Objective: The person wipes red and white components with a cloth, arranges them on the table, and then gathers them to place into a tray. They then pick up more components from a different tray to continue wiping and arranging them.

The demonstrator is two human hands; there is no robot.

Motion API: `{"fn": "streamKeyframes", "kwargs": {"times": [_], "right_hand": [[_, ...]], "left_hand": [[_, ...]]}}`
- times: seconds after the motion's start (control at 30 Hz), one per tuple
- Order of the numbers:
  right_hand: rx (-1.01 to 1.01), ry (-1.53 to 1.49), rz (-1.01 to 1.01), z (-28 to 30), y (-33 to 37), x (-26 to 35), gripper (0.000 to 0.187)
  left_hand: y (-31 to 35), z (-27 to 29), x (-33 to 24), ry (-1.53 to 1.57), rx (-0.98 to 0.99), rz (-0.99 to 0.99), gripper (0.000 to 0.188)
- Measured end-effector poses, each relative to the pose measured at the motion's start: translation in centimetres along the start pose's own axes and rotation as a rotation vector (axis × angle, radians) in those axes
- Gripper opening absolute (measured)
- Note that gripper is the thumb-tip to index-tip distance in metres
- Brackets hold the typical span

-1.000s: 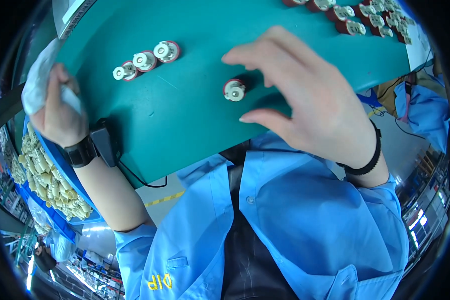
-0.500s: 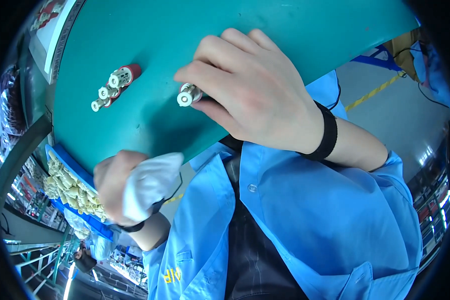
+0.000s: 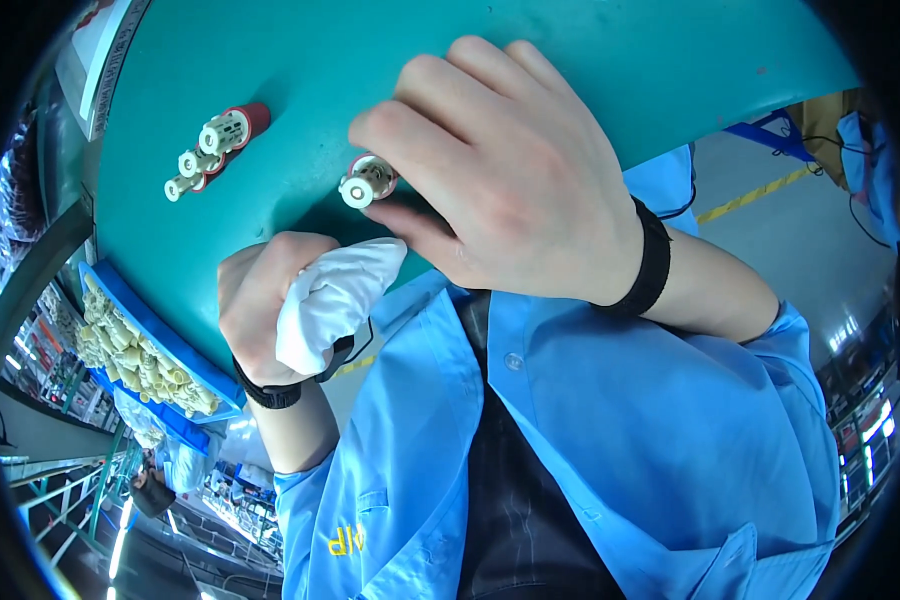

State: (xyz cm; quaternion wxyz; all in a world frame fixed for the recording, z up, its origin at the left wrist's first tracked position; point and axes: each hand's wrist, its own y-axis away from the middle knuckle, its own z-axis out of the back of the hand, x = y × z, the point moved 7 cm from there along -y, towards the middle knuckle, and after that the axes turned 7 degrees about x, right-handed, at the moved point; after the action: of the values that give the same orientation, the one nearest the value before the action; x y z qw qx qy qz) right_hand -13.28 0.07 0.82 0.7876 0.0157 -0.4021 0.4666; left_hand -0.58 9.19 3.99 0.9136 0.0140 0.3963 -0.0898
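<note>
I see the right hand [image 3: 510,180] pinching a red-and-cream cylindrical part [image 3: 366,183] between thumb and finger; the left hand [image 3: 255,300] is clenched round a white cloth [image 3: 332,305] just beside it. A loose pinch or snagging cloth could, I judge, topple the part. The green tabletop [image 3: 670,60] spreads ahead of both hands; a blue bin [image 3: 165,328] of cream tubes sits left of the left hand, grey floor [image 3: 750,245] beyond the right wrist.
</note>
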Motion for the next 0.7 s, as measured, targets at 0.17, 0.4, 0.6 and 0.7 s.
{"fn": "streamKeyframes", "kwargs": {"times": [0.17,0.4,0.6,0.7], "right_hand": [[-0.014,0.029,0.054,-0.5,0.0,-0.2,0.03],[-0.012,0.022,0.077,-0.4,-0.2,0.0,0.028],[0.013,0.028,0.078,-0.5,-0.3,0.1,0.028],[0.028,0.029,0.073,-0.4,-0.4,0.1,0.027]], "left_hand": [[-0.9,-0.3,0.6,-0.121,0.021,0.102,0.027],[-1.0,1.0,1.0,-0.222,-0.063,0.034,0.013],[-0.6,0.4,-1.2,-0.282,-0.103,0.16,0.017],[-0.4,-0.1,-1.0,-0.198,-0.094,0.226,0.019]]}}
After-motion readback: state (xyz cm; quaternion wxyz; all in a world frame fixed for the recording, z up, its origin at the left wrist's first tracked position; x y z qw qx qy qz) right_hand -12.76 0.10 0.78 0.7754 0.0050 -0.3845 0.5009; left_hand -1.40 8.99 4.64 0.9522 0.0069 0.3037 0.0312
